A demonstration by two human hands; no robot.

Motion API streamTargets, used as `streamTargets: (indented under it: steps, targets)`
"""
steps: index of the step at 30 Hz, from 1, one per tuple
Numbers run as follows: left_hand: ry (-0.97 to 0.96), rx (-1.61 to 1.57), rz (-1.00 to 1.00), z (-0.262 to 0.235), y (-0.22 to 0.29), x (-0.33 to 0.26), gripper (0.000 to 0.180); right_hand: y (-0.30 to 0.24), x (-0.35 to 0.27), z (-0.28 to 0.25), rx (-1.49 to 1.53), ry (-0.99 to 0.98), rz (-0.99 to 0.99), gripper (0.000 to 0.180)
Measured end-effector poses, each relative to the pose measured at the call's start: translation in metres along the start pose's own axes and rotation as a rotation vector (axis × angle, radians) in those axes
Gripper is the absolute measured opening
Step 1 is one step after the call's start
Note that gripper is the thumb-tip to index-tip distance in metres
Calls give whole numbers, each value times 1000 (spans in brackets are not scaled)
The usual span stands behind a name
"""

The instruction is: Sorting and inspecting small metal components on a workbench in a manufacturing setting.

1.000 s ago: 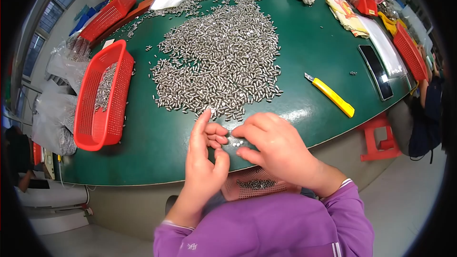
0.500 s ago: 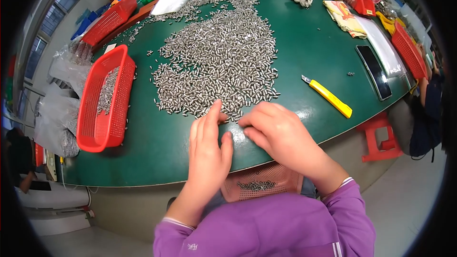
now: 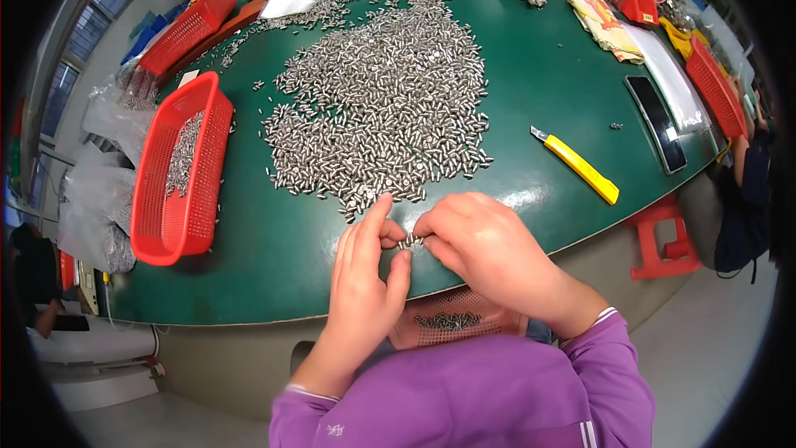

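Pins (image 3: 410,241), few, btwn 2 hands

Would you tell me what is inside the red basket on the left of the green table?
The red basket holds a loose strip of small silvery metal pieces along its floor. Its near wall hides whatever lies against it.

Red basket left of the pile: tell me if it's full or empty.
Partly filled: the red basket holds a thin streak of small metal pieces along its bottom; most of its mesh shows bare.
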State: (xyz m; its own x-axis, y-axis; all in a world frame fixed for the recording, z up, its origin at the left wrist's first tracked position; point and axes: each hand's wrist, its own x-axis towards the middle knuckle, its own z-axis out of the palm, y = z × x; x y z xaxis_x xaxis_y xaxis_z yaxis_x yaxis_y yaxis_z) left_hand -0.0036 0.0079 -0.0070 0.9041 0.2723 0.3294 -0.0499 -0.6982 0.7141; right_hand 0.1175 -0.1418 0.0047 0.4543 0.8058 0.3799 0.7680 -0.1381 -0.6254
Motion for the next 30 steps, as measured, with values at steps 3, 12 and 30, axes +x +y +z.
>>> streamTargets:
  steps: [3,12,30]
  targets:
    - [34,-20,-9,1,0,1,67,-2,0,0,-39,4,5,16]
    - [16,-53,5,3,-2,3,68,-5,1,1,-100,28,-10,15]
    - [85,-67,-7,4,-6,-2,62,-3,1,4,-52,119,40,15]
